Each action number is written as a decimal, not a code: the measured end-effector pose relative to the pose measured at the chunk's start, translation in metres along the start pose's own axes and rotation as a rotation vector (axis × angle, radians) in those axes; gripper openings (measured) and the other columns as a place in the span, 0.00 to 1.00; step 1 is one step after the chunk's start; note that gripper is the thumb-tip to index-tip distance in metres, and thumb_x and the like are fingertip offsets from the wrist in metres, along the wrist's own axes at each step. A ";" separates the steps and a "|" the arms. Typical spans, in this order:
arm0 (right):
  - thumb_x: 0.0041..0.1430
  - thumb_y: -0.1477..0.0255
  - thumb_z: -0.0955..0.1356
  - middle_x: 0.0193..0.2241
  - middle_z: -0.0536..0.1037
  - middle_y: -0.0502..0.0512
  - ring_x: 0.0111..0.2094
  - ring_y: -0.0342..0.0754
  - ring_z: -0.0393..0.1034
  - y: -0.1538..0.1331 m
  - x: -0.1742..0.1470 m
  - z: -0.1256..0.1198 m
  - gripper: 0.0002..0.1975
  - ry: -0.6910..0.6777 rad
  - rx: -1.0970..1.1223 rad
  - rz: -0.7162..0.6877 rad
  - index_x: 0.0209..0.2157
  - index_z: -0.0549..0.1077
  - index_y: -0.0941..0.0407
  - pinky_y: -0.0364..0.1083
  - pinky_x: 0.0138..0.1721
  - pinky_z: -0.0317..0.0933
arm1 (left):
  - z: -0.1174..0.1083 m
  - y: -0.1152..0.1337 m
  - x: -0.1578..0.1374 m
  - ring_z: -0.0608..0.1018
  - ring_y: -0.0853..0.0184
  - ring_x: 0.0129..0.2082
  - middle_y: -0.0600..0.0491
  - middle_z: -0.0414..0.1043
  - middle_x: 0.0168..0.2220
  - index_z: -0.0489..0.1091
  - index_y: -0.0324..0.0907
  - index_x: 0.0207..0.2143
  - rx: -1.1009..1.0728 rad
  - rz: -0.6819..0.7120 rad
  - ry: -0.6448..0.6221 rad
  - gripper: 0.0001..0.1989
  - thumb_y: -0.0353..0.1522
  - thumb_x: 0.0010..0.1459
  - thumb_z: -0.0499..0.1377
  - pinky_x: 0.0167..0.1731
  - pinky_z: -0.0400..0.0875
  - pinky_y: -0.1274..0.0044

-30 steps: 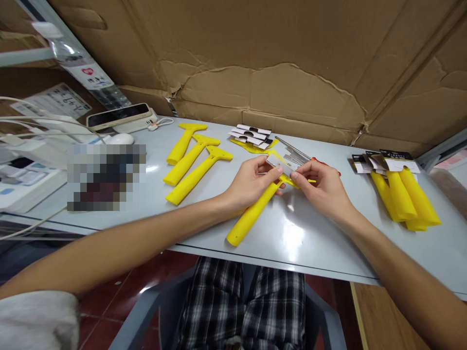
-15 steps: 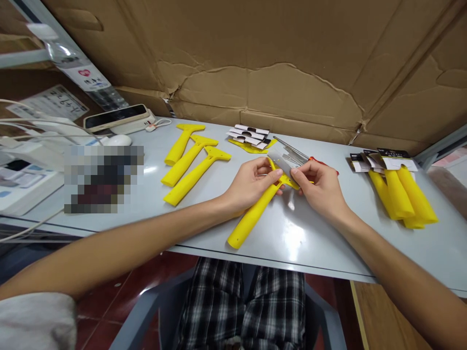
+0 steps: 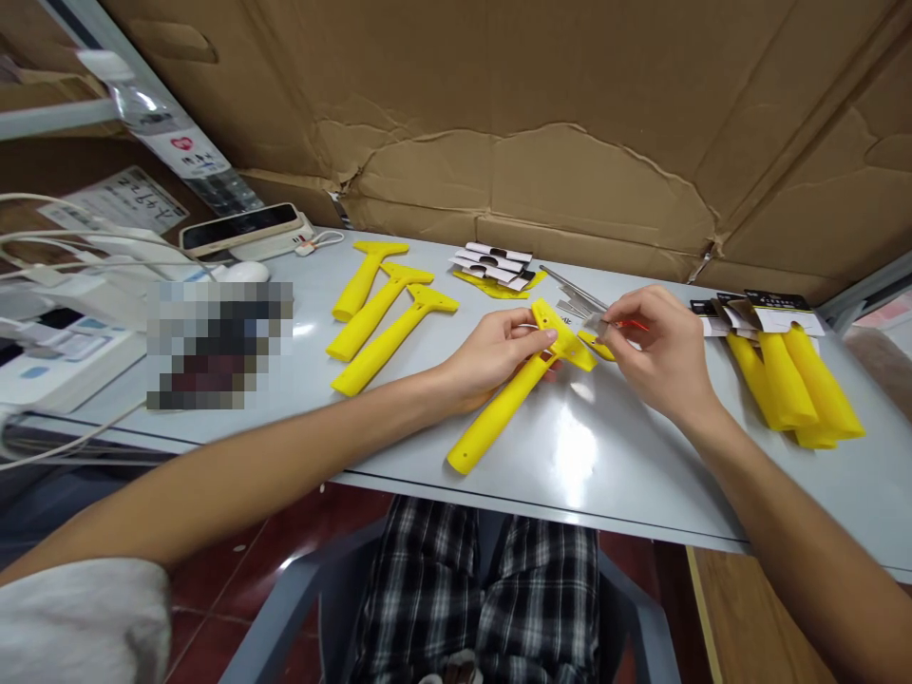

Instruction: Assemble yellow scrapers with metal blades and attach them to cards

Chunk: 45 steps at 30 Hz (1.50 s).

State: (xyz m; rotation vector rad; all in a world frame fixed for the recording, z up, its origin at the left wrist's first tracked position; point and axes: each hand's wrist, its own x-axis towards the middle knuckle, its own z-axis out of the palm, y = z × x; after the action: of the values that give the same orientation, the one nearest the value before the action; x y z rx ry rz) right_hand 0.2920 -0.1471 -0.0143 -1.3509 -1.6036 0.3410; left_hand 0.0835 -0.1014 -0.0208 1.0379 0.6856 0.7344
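My left hand (image 3: 493, 353) grips a yellow plastic scraper (image 3: 507, 399) just below its T-shaped head, with the handle pointing toward me over the grey table (image 3: 613, 475). My right hand (image 3: 659, 353) is a little to the right of the head, its fingertips pinched on a thin metal blade (image 3: 594, 325) at the edge of a small pile of blades (image 3: 574, 296). A small yellow piece (image 3: 602, 348) lies under my right hand.
Three bare yellow scrapers (image 3: 385, 304) lie at the left centre. A stack of black-and-white cards (image 3: 493, 265) sits behind my hands. Packaged scrapers (image 3: 788, 375) lie at the right. A phone (image 3: 238, 226), cables and a device crowd the left. Cardboard (image 3: 541, 123) walls the back.
My right hand has drawn away from the scraper head to the right, toward the blade pile. The scraper head now shows bare yellow, and my left hand keeps its grip.
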 end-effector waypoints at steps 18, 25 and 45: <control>0.64 0.67 0.69 0.36 0.81 0.52 0.45 0.47 0.75 0.008 0.003 0.005 0.09 -0.163 -0.051 -0.304 0.34 0.82 0.52 0.51 0.50 0.71 | -0.006 -0.008 -0.001 0.83 0.66 0.31 0.44 0.81 0.34 0.74 0.35 0.40 0.091 -0.105 -0.201 0.12 0.36 0.63 0.68 0.30 0.80 0.76; 0.63 0.71 0.69 0.35 0.81 0.51 0.45 0.46 0.75 0.008 0.003 0.004 0.07 -0.154 0.013 -0.319 0.33 0.82 0.51 0.50 0.48 0.71 | -0.006 -0.003 -0.004 0.83 0.67 0.31 0.45 0.81 0.33 0.75 0.35 0.41 0.093 -0.122 -0.285 0.16 0.40 0.62 0.69 0.30 0.80 0.77; 0.58 0.49 0.73 0.32 0.79 0.58 0.29 0.41 0.72 -0.003 -0.003 0.013 0.30 -0.554 0.229 0.398 0.48 0.78 0.61 0.38 0.26 0.64 | -0.003 0.005 0.008 0.78 0.72 0.23 0.49 0.79 0.29 0.72 0.35 0.34 0.087 0.068 0.173 0.06 0.27 0.66 0.62 0.27 0.74 0.78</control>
State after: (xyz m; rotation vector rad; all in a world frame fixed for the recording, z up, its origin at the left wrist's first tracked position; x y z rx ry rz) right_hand 0.2798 -0.1454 -0.0200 -1.4665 -1.6498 1.1888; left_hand 0.0842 -0.0920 -0.0188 1.0891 0.8408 0.8668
